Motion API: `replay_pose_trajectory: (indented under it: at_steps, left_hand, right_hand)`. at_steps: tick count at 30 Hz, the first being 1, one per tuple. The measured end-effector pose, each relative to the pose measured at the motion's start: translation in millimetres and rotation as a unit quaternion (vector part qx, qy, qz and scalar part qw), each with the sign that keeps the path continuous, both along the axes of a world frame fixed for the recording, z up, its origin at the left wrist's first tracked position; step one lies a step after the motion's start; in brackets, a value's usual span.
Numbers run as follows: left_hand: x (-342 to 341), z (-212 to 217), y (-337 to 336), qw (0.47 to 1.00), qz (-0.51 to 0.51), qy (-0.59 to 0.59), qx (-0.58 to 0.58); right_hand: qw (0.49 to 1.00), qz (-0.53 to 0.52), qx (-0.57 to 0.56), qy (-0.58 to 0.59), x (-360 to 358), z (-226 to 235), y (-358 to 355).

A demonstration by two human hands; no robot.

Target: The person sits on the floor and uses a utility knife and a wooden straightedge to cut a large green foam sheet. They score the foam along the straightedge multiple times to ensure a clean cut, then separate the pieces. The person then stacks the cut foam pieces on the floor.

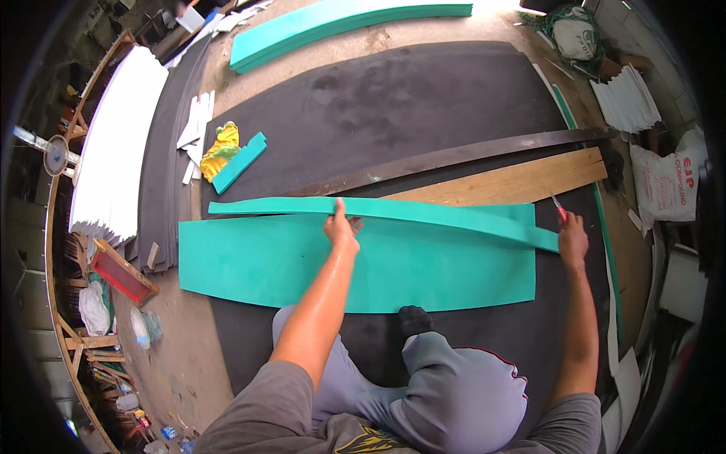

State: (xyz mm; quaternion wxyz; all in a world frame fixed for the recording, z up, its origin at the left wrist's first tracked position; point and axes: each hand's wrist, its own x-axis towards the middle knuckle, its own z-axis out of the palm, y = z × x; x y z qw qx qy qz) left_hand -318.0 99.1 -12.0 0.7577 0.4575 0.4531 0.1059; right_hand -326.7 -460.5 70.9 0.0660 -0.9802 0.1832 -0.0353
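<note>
A long teal foam strip (pixel 454 216) runs across the front of me, bowed in the middle. My left hand (pixel 342 233) pinches it left of its middle, one finger laid over the top face. At the strip's right end, my right hand (pixel 573 242) is closed around a small red-handled knife (pixel 561 212), its thin blade pointing up and away. Whether that hand also touches the strip, I cannot tell. Beneath lies a wide teal foam sheet (pixel 265 261), flat on a black mat (pixel 257 333). My legs are folded at its near edge.
A wooden board (pixel 499 178) and a dark straight bar (pixel 423 164) lie beyond the strip. A yellow cloth (pixel 220 151) and a teal offcut (pixel 240 163) sit at left. Stacked teal sheets (pixel 348 26) are at the back; white sheets (pixel 117 144) stand left.
</note>
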Motion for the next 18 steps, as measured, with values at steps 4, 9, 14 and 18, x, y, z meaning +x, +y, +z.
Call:
replay_pose_trajectory:
  at_steps: [4,9,14,18]
  left_hand:
    - [-16,-22,-33,0.917,-0.187,0.169,0.308]
    - [-6,22,-52,0.705,-0.357,0.252,0.558]
    - [9,-31,-32,0.586,-0.347,0.056,0.73]
    - [13,-30,-32,0.581,-0.429,0.106,0.684]
  right_hand:
    - [0.981,0.187,0.056,0.014,30,-52,88]
    - [0.939,0.305,0.155,-0.04,63,-72,208]
    - [0.897,0.424,0.113,-0.044,119,-84,239]
    - [0.88,0.459,0.11,-0.053,138,-93,246]
